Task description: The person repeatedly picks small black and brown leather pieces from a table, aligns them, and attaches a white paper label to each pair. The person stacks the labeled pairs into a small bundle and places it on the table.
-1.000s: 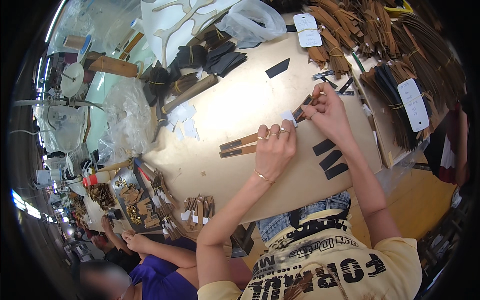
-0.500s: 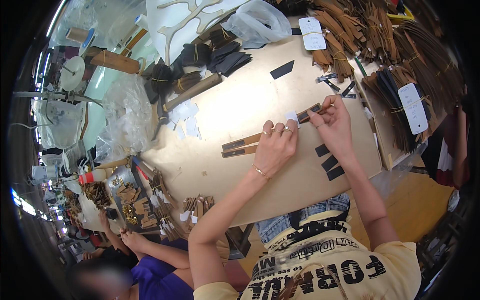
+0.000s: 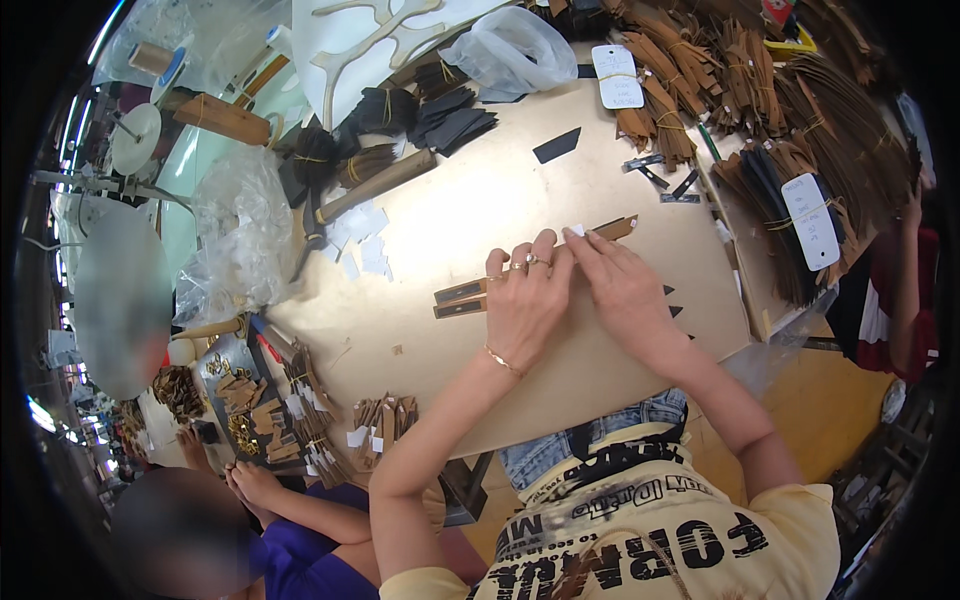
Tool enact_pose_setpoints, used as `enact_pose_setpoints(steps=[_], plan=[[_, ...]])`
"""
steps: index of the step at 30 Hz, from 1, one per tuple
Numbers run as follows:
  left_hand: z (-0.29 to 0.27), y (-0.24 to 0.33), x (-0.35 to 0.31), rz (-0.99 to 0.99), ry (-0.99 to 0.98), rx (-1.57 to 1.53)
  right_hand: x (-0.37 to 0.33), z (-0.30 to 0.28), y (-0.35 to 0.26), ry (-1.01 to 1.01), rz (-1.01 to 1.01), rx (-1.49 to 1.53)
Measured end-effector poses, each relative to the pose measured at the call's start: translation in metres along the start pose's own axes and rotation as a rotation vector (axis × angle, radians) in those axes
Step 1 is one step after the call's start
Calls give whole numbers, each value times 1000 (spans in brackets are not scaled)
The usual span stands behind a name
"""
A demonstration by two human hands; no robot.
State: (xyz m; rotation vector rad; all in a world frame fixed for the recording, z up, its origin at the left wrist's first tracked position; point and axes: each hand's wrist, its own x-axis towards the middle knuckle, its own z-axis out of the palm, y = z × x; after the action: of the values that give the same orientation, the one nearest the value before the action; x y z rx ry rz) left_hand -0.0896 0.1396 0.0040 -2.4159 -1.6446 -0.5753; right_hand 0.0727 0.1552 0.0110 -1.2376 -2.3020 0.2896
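Two brown leather strips with dark end pieces lie side by side on the table, their middles hidden under my left hand. Its ringed fingers are bent and press down on the strips. Close beside it, my right hand has its fingertips together at a small white paper slip on the upper strip. That strip's far end sticks out beyond my right fingers, free of them. Small black pieces lie partly hidden under my right hand.
Several small dark strips and a black piece lie farther back. Paper slips and a hammer lie left. Tagged bundles of leather strips fill the right. A person in purple sits lower left.
My right hand has moved left from the strip's end to the white paper slip, now close beside my left hand. The black pieces are now mostly covered. The view has shifted slightly.
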Motion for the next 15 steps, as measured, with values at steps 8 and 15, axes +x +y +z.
enact_pose_setpoints(steps=[8,15], plan=[[2,10,4,-131,-146,-108,24,-18,41,-85,67,177],[13,17,14,-273,-63,-190,30,-21,49,-158,236,170]])
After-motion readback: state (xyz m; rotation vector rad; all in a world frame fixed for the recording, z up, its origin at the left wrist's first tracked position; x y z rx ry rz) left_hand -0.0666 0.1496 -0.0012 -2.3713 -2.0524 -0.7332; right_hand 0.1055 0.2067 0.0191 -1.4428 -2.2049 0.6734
